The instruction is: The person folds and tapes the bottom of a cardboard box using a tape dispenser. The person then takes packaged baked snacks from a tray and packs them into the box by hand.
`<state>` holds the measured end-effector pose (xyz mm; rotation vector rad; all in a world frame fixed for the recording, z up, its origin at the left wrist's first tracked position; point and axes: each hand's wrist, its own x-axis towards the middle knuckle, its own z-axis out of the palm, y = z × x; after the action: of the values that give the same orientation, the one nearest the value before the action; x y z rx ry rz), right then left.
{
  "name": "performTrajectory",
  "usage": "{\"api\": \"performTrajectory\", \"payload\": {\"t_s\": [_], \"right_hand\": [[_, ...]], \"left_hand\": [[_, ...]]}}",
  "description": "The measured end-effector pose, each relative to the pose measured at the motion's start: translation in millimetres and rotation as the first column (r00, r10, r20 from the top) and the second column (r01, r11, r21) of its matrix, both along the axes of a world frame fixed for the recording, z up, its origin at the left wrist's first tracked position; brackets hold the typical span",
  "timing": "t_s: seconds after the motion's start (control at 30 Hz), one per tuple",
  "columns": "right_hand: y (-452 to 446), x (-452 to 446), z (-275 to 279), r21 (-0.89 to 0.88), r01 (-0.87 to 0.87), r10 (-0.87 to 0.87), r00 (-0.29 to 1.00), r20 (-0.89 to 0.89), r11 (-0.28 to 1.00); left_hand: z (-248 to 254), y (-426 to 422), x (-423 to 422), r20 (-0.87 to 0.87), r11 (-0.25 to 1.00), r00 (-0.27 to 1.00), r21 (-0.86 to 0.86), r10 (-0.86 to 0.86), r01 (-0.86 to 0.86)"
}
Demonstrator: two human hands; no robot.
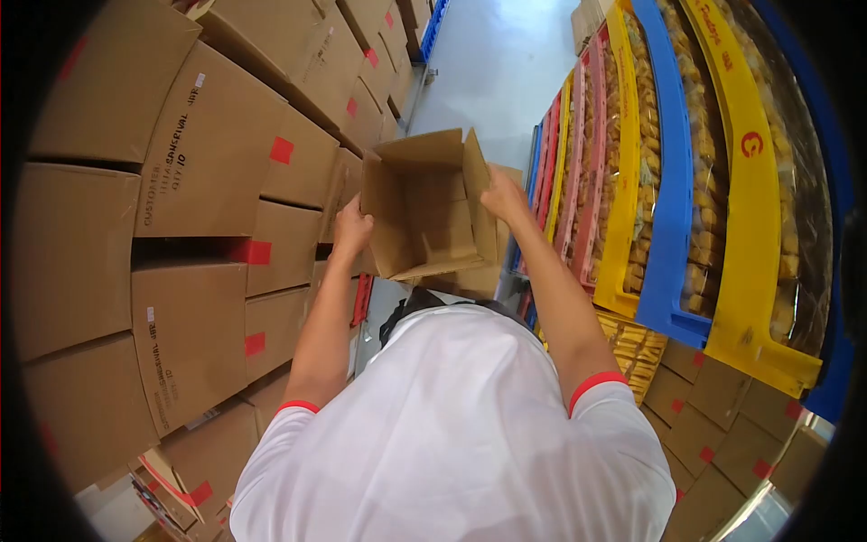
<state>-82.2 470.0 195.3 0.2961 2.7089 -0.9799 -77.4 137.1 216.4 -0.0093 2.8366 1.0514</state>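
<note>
Between my hands is an open cardboard box (424, 208), its inside facing up toward me and nothing visible in it. My left hand (353, 226) grips the box's left wall, fingers closed around the edge. On the opposite side, my right hand (503, 194) is closed on the right wall or flap near its top corner; some of its fingers are hidden behind the cardboard. Below the box, more brown cardboard (465, 282) shows close to my body, partly covered by the box.
Stacked cardboard boxes (203, 149) with red tape line the left side. Tall stacks of yellow, blue and red crates (668, 181) holding packed goods rise on the right. More taped boxes (718, 397) stand at the lower right. A pale floor (488, 63) runs ahead between the stacks.
</note>
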Motion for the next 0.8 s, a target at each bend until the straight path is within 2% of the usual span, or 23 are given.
{"api": "performTrajectory", "payload": {"t_s": [0.07,0.1,0.17,0.2,0.23,0.27,0.3,0.33,0.37,0.4,0.47,0.5,0.57,0.63,0.67,0.7,0.73,0.77,0.8], "right_hand": [[-6,-1,15,-0.149,0.025,-0.039,0.995,-0.093,0.989],[-1,2,10,-0.149,0.029,-0.042,0.996,-0.084,0.988],[5,6,-4,-0.453,0.031,-0.082,0.992,-0.093,0.891],[8,13,-9,-0.454,0.033,-0.084,0.992,-0.094,0.890],[13,27,-13,-0.434,0.087,-0.151,0.982,-0.115,0.897],[17,44,-17,-0.416,0.148,-0.222,0.966,-0.134,0.897],[23,61,-23,-0.420,0.163,-0.237,0.962,-0.132,0.893],[29,83,-31,-0.333,0.187,-0.271,0.936,-0.225,0.924],[31,104,-36,-0.242,0.217,-0.288,0.904,-0.316,0.946],[28,126,-37,-0.240,0.228,-0.297,0.903,-0.311,0.944],[14,161,-39,-0.201,0.368,-0.408,0.884,-0.226,0.908],[0,174,-48,-0.196,0.387,-0.425,0.878,-0.222,0.901],[-33,195,-70,-0.363,0.632,-0.656,0.751,0.072,0.684],[-59,201,-56,-0.476,0.549,-0.537,0.825,0.177,0.687],[-65,202,-79,-0.326,0.530,-0.538,0.840,0.072,0.783],[-59,197,-76,-0.311,0.551,-0.556,0.827,0.083,0.774],[-44,189,-71,-0.343,0.584,-0.551,0.811,0.199,0.736],[-29,181,-69,-0.375,0.619,-0.537,0.785,0.308,0.690],[-12,179,-72,-0.462,0.672,-0.575,0.738,0.353,0.579]], "left_hand": [[2,18,9,0.041,0.997,0.997,0.030,0.072,-0.073],[-12,15,15,0.049,0.997,0.996,0.028,0.069,-0.070],[-47,-2,24,0.205,0.996,0.976,-0.066,0.066,-0.054],[-32,1,31,0.204,0.996,0.977,-0.068,0.065,-0.052],[-2,3,41,0.547,0.994,0.834,0.038,0.067,-0.104],[17,4,45,0.815,0.976,0.579,0.113,0.017,-0.187],[13,-1,43,0.816,0.979,0.578,0.108,0.011,-0.171],[5,-12,42,0.507,0.994,0.856,-0.085,0.102,-0.068],[-2,-19,41,0.103,0.955,0.991,-0.292,0.082,-0.048],[10,-16,30,0.023,0.973,1.000,-0.231,0.018,-0.013],[5,-8,-6,-0.093,0.943,0.970,-0.271,-0.226,0.194],[8,4,-24,-0.059,0.935,0.952,-0.216,-0.301,0.282],[8,34,-49,-0.023,0.912,0.920,-0.140,-0.392,0.385],[-2,60,-72,0.297,0.774,0.840,-0.336,-0.454,0.537],[-7,64,-82,0.304,0.766,0.826,-0.321,-0.474,0.557],[-15,65,-91,0.294,0.694,0.788,-0.372,-0.541,0.616],[-21,64,-98,0.285,0.615,0.743,-0.425,-0.605,0.664],[-28,58,-107,0.289,0.601,0.726,-0.416,-0.624,0.682],[-35,47,-117,0.222,0.652,0.717,-0.305,-0.660,0.694]]}}
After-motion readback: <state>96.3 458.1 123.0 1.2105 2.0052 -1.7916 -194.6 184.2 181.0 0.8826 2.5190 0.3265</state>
